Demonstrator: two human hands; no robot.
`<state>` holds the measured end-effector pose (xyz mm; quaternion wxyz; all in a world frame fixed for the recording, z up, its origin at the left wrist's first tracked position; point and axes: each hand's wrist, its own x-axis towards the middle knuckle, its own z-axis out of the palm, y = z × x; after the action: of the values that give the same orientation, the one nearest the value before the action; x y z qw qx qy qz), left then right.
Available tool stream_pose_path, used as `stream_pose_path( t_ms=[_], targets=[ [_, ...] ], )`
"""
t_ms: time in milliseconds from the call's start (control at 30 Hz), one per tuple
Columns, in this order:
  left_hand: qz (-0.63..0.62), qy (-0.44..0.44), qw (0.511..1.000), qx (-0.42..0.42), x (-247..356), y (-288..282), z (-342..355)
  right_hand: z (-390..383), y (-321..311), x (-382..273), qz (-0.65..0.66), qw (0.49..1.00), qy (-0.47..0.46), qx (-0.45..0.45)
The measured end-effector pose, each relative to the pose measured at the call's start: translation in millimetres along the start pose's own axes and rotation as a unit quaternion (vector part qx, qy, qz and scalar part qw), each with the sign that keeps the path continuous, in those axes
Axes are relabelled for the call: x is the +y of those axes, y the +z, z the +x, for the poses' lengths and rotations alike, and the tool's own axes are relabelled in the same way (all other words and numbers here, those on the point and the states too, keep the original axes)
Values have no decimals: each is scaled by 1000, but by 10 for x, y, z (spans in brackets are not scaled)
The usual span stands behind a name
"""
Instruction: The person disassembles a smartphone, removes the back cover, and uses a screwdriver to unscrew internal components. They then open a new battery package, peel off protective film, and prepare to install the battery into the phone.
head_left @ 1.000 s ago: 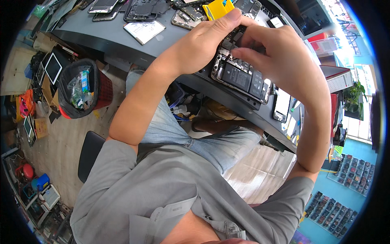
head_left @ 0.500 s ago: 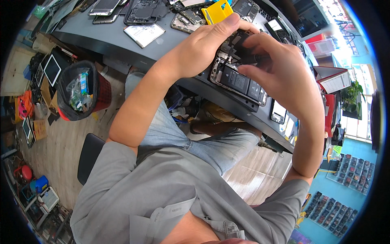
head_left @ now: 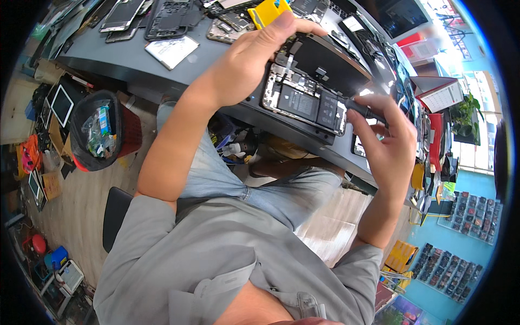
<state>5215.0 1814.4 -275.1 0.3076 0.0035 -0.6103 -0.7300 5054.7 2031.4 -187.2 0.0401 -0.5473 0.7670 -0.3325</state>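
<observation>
An opened smartphone [head_left: 299,103] lies at the desk's near edge, its black battery and circuit parts exposed. Its dark screen panel [head_left: 331,66] stands tilted up along the far side of the body. My left hand [head_left: 254,57] is closed at the phone's left end, with the fingers at the panel's upper edge; the fingertips are partly hidden. Between the thumb and fingers of my right hand [head_left: 387,130] is a slim dark screwdriver [head_left: 370,112]. It points at the right end of the phone body, where the tip is hard to make out.
Left of the phone lie a white flat battery [head_left: 172,52], a black phone frame [head_left: 172,19] and other phone parts. A yellow holder [head_left: 266,13] stands behind my left hand. Beyond are a monitor [head_left: 398,19] and a desk calendar [head_left: 440,97]. A lined bin [head_left: 103,132] stands left.
My right hand has moved right and nearer, from over the phone's upper part to its right end. The raised screen panel and the screwdriver now show clearly. The view has shifted slightly.
</observation>
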Motion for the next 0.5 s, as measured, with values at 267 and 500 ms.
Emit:
stream_pose_path(
  t_ms=[267, 500],
  targets=[
    [8, -62, 998, -14, 258, 102, 14, -405, 59, 486, 44, 993, 64, 90],
    [9, -107, 994, 14, 308, 145, 47, -483, -5, 455, 54, 991, 86, 85]
  ],
)
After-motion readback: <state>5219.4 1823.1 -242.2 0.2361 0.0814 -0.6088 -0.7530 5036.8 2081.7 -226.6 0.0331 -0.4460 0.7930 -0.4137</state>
